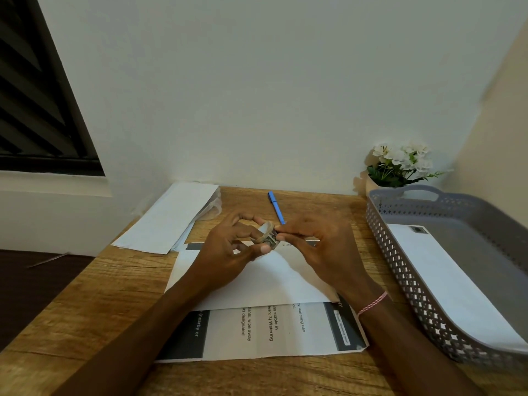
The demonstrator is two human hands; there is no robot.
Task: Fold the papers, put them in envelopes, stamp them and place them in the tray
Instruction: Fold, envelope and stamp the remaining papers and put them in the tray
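Both your forearms come in from the bottom edge and angle toward each other, so your hands meet fingertip to fingertip in the middle. Your left hand [228, 248] grips a small stamp roll [267, 237], thumb on its near side and fingers curled around the far side. Your right hand [323, 247] pinches at the roll's edge with thumb and forefinger, with the other fingers loosely bent.

The counter [108, 295] is matt, grained wood. The envelope [265, 281] and printed sheets [257, 332] are plain matt paper. The grey tray [405, 270] looks like perforated plastic, the blue pen [276, 206] smooth plastic.
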